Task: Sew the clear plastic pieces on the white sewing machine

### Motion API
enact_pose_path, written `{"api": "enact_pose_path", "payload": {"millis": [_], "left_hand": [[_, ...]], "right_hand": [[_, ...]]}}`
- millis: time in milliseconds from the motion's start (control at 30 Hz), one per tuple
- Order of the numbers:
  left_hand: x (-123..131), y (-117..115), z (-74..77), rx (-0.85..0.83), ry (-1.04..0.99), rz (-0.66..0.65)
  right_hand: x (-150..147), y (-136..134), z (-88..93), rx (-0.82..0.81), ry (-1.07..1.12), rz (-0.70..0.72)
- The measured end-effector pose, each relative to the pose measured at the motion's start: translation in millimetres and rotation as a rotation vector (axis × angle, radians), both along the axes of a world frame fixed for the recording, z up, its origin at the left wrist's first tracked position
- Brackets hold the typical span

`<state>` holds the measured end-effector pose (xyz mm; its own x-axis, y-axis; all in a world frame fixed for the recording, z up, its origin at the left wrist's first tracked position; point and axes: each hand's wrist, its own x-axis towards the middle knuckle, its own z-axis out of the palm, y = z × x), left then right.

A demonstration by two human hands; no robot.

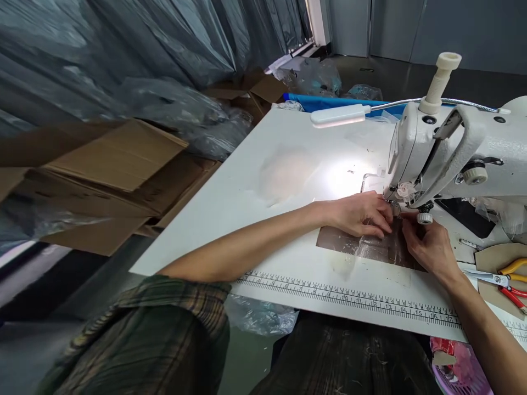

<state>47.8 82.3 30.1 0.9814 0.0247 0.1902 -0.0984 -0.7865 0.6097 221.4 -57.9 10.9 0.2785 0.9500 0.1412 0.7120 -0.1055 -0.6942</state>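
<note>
A white sewing machine (448,148) stands at the right of the white table (230,219). My left hand (364,213) lies beside the needle area, its fingers bent and pressing down on thin clear material (370,247) over a brown sheet (337,238). Close to the right of the presser foot (395,209), my right hand (430,241) has its thumb and fingers closed together. What that hand pinches is too small to make out. A small pale pink ruffled piece (405,190) sits on the machine head just above the hands.
A ruler strip (349,296) runs along the front edge. Scissors (489,277) and red-handled pliers (514,299) lie at the right, near a dark phone-like slab (465,216). Open cardboard boxes (119,156) stand at left. A white lamp (340,116) hangs over the table. A pink basket (465,378) sits below.
</note>
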Motion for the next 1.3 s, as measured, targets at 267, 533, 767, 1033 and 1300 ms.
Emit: {"api": "enact_pose_path", "payload": {"millis": [267, 533, 767, 1033, 1300], "left_hand": [[-1.3, -9.7, 1.9, 0.195, 0.044, 0.067], [-16.6, -20.9, 21.0, 0.257, 0.169, 0.136], [-35.8, -14.2, 30.4, -0.093, 0.212, 0.341], [-0.6, 15.0, 33.8, 0.179, 0.383, 0.414], [5.8, 26.4, 5.2, 0.533, 0.081, 0.51]], "right_hand": [[0.6, -3.2, 5.0, -0.011, -0.006, 0.105], [-12.1, -6.2, 16.1, 0.021, 0.025, 0.382], [-19.4, -9.3, 19.7, -0.219, 0.301, 0.343], [-34.7, 7.8, 22.6, -0.353, -0.082, 0.302], [-27.0, 0.9, -1.2, 0.011, -0.453, 0.246]]}}
